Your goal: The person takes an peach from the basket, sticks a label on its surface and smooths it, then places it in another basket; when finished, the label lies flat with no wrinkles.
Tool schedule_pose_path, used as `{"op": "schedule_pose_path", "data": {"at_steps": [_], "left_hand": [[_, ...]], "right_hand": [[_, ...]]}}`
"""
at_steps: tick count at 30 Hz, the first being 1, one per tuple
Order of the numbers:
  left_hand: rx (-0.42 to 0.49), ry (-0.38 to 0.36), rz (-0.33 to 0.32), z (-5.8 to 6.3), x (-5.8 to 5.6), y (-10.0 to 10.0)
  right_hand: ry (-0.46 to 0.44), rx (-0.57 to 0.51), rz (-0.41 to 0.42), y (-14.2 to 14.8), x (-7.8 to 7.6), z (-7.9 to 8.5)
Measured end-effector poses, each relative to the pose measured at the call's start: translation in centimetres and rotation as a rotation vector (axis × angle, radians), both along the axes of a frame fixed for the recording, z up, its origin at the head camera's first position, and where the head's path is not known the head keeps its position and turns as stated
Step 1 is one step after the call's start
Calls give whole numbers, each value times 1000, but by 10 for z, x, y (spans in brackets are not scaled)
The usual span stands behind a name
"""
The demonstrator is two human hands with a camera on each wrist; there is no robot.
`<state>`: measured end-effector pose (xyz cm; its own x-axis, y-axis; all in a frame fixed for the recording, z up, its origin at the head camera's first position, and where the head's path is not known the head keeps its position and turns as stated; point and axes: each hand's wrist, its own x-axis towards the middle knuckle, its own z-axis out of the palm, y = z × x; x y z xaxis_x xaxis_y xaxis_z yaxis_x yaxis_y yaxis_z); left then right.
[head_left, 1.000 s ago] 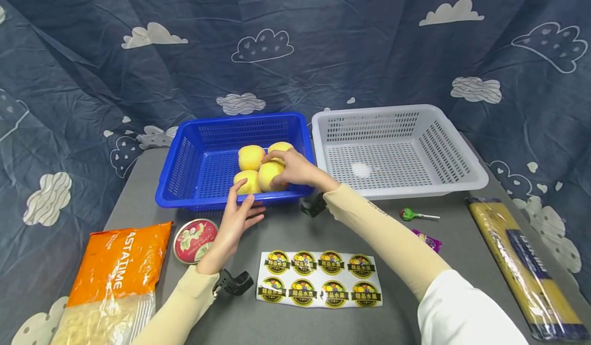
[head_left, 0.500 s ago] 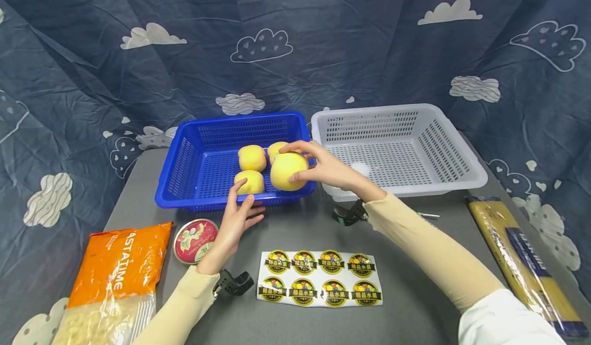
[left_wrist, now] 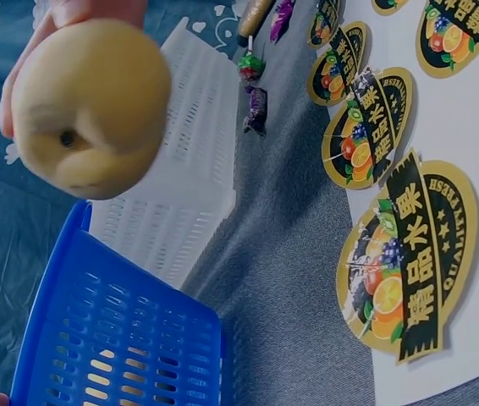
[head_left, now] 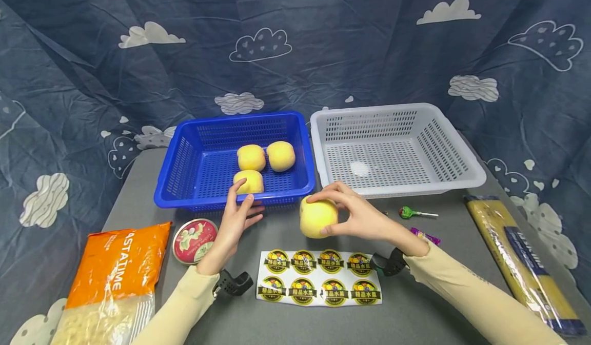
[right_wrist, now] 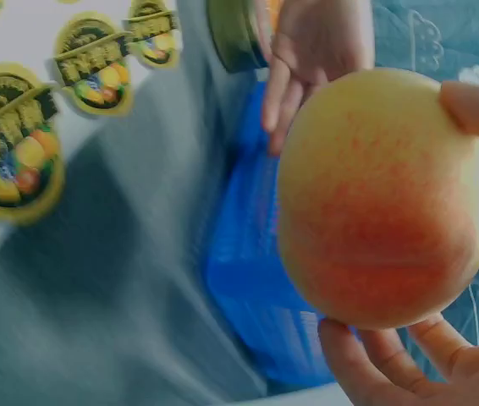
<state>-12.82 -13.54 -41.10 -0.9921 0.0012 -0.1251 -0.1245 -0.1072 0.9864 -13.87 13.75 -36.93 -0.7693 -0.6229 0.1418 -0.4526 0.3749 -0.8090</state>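
My right hand [head_left: 362, 217] holds a yellow peach [head_left: 318, 218] between thumb and fingers, in front of the two baskets. The right wrist view shows a red blush on this peach [right_wrist: 383, 211]; the left wrist view shows a dark stem hollow in it [left_wrist: 91, 110]. My left hand [head_left: 235, 224] rests at the front rim of the blue basket [head_left: 180, 203], fingers loosely spread, one reaching over the rim. Inside that basket lie three more peaches: one at back left [head_left: 251, 158], another at back right [head_left: 280, 156], and a front peach [head_left: 251, 182].
A white basket [head_left: 401, 187] stands right of the blue one. Before them lie a sheet of round fruit stickers [head_left: 318, 278], a round red tin [head_left: 195, 241], a lollipop [head_left: 406, 212] and a purple-wrapped candy [head_left: 425, 236]. An orange pasta bag [head_left: 120, 268] and a spaghetti pack [head_left: 521, 263] flank them.
The right hand has lifted one peach out of the blue basket and brought it right and toward the body, over the table. The left hand has stayed at the basket rim.
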Motion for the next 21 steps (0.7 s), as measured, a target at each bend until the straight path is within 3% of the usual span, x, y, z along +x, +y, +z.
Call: {"op": "schedule_pose_path", "data": {"at_steps": [5, 12, 16, 21], "left_hand": [[-5, 1, 3, 0, 0, 0], [-7, 0, 6, 0, 0, 0], [-3, -2, 6, -1, 0, 0], [-31, -3, 3, -1, -1, -1]], "right_hand": [[31, 16, -22, -3, 10, -23], [78, 45, -43, -7, 7, -54], [131, 90, -72, -5, 3, -60], [125, 113, -50, -1, 4, -59]]}}
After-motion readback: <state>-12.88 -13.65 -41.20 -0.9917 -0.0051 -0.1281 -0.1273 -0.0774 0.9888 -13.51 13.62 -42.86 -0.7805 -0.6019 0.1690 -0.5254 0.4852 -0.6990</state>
